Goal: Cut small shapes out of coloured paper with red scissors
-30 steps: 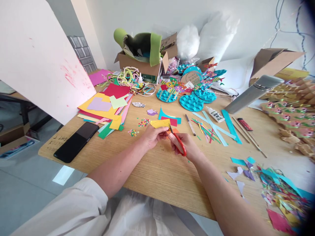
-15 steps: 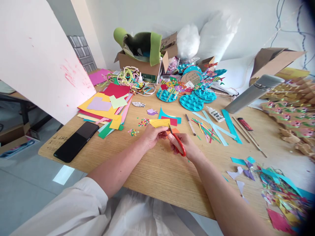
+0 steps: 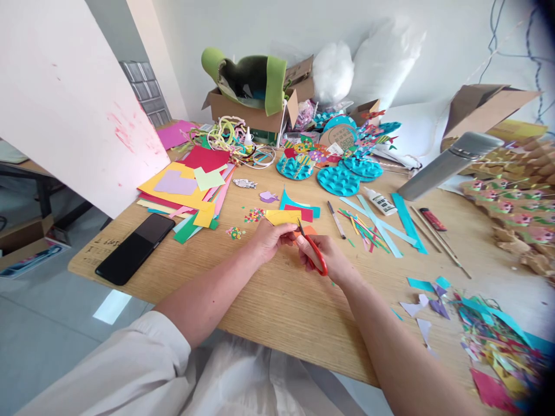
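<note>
Near the middle of the table, my left hand (image 3: 274, 237) pinches a yellow piece of paper (image 3: 281, 217) by its lower right part. My right hand (image 3: 323, 254) grips red-handled scissors (image 3: 319, 259), whose dark blades point up and left at the paper's right end. Both hands are close together, fingertips nearly touching. Just beyond them lie a crimson paper piece (image 3: 306, 214) and a teal one (image 3: 288, 200); an orange piece is partly hidden behind the scissors. Small colored bits (image 3: 254, 215) lie to the left of the yellow paper.
A black phone (image 3: 134, 249) and stacked colored papers (image 3: 173, 184) are at the left. A pen (image 3: 336, 219), paper strips (image 3: 363, 229), a glue bottle (image 3: 380, 201) and a grey flask (image 3: 446, 167) stand or lie to the right. Paper scraps (image 3: 494, 341) cover the near right.
</note>
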Motion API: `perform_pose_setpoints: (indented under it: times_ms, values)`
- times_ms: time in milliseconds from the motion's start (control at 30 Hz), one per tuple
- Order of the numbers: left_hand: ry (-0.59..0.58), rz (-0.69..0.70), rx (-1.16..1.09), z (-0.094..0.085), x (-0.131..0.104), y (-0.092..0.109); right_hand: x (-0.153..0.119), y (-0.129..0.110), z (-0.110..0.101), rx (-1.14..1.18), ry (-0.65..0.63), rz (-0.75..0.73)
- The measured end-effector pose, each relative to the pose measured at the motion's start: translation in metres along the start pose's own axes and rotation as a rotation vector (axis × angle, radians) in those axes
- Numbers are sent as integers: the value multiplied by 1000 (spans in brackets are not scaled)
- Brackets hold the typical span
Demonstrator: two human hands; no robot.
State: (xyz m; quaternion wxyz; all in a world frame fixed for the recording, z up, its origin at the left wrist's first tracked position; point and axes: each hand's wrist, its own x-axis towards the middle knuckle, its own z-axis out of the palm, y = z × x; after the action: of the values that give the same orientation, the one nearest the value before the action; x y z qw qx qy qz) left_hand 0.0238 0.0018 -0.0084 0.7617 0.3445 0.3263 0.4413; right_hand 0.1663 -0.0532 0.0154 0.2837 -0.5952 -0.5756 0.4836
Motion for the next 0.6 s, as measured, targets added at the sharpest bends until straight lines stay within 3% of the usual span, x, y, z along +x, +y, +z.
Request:
perform_pose_setpoints:
  times_ms: [600]
  values:
    - [19,-8,-17,1,0,1,-1,1,-1,10,6,1]
